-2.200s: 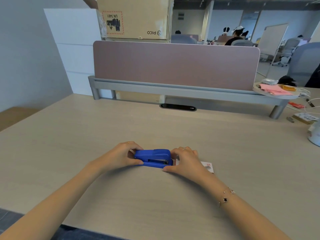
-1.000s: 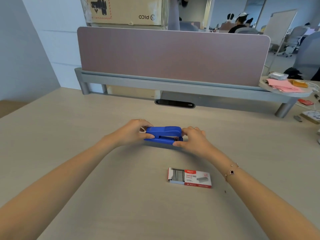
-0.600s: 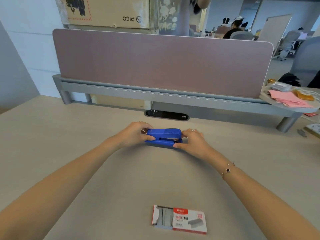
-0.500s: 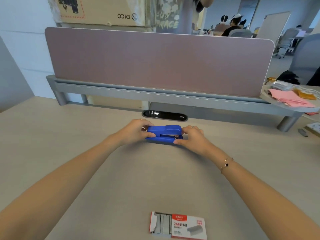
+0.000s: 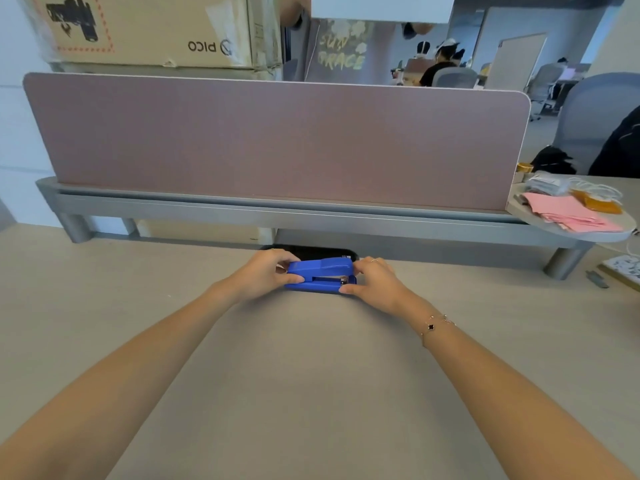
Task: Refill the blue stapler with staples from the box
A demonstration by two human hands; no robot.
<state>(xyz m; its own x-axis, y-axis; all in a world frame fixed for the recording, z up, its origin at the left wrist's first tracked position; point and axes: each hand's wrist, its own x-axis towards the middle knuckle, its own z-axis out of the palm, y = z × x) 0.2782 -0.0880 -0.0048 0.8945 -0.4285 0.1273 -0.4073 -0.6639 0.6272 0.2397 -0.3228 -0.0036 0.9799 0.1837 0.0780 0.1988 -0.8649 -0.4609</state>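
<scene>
The blue stapler (image 5: 322, 273) lies closed and lengthwise across the beige desk (image 5: 311, 375), far from me, just in front of the black cable slot (image 5: 308, 251). My left hand (image 5: 265, 273) grips its left end with thumb and fingers. My right hand (image 5: 375, 280) holds its right end, thumb at the base by the metal tip. The box of staples is out of view.
A mauve divider panel (image 5: 277, 140) on a grey rail (image 5: 277, 213) closes the desk's far side. Pink papers (image 5: 571, 213) and small packets lie on a round shelf at right. A cardboard box (image 5: 152, 29) stands behind the panel. A person stands beyond it.
The view has tilted up and the staple box has dropped out of the bottom of the frame. Both hands stay on the stapler, which now sits next to the cable slot.
</scene>
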